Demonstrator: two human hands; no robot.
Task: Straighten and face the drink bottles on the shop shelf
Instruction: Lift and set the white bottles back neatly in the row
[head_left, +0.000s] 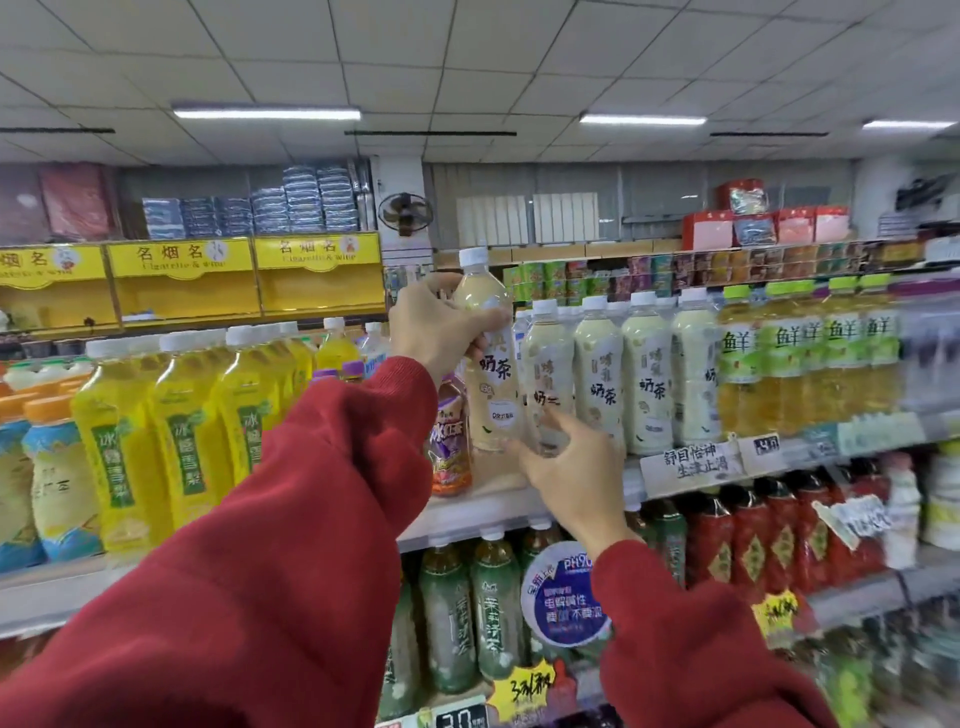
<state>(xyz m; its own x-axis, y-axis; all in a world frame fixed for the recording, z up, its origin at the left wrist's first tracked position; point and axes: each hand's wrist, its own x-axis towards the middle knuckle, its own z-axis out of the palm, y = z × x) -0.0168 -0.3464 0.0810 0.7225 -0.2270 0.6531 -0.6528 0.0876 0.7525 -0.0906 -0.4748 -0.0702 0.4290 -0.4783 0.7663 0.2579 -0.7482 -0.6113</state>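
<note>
Red sleeves (291, 545) frame the left hand (434, 325) gripping a milk-tea bottle (488, 358) beside its row (623, 374).

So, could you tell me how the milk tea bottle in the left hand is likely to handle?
The milk tea bottle looks full, so probably hefty. Tall and narrow, it may tip if set down crooked. Its glossy label could slip in the left hand.

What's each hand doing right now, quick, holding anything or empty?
Left hand: closed around the upper part of a milk tea bottle, lifted above its row.
Right hand: fingers curled at the base of that bottle's neighbour; firm grip cannot be told.
</note>
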